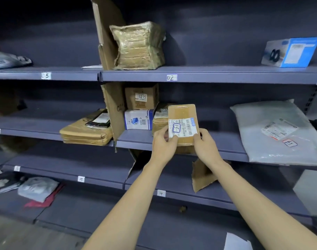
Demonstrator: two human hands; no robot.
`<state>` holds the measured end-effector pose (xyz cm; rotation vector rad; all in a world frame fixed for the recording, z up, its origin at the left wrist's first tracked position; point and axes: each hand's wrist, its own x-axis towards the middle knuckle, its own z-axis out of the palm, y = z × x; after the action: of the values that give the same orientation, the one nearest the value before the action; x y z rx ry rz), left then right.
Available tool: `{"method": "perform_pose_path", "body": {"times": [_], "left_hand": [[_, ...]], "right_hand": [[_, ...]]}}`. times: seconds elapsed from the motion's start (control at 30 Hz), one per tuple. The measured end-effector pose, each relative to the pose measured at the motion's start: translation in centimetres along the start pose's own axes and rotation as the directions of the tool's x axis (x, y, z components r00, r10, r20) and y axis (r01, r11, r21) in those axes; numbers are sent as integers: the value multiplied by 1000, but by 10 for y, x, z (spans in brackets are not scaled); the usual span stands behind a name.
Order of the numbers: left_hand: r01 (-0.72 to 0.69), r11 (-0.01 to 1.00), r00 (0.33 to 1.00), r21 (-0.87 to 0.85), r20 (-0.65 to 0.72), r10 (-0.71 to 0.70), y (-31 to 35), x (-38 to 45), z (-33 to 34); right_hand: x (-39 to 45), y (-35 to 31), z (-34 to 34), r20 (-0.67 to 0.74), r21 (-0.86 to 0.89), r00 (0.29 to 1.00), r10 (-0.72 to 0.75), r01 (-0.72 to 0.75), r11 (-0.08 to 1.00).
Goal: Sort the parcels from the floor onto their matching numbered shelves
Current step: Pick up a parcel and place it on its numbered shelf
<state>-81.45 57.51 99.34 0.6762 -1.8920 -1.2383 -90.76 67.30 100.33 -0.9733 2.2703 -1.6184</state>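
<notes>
— Between both hands, at chest height before the racking, sits a small taped cardboard parcel (182,123). The left hand (163,141) pinches its lower left corner, thumb on the label; the right hand (205,143) grips the lower right corner. Both are closed on it.

— What does the label say?

— A handwritten number boxed in blue (176,127); it looks like 13, though I would not swear to it.

— So where should it go?

— Just below the grip the shelf tags read 14 (161,193) and, leftward, 15 (81,179). Behind the parcel is the middle shelf (136,139), its tag hidden by the hands. Far above is 02 (171,77).

— My advice?

— Check that hidden tag first. If it matches, slide the parcel in flat, label outward, right of the blue-and-white box (138,119), clear of the grey mailer bag (280,134).
</notes>
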Motion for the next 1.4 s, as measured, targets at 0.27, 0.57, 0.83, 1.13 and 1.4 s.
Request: {"method": "perform_pose_path", "body": {"times": [0.27, 0.57, 0.83, 1.13, 1.4], "left_hand": [[59, 995, 997, -85, -48, -64, -26, 33, -60], [49, 992, 998, -113, -33, -53, -57, 54, -115], [-64, 998, 979, -13, 193, 65, -45, 53, -178], [-146, 988, 950, -45, 272, 153, -27, 38, -187], [-6, 998, 999, -69, 42, 8, -48, 14, -211]], "right_hand": [[25, -25, 65, 25, 45, 1000, -15, 14, 999], [22, -43, 126, 19, 43, 1000, 10, -11, 999], [-6, -79, 138, -67, -74, 998, 22, -27, 997], [-57, -111, 138, -200, -83, 980, 16, -33, 996], [-65, -102, 189, -160, -52, 987, -16, 8, 999]]}}
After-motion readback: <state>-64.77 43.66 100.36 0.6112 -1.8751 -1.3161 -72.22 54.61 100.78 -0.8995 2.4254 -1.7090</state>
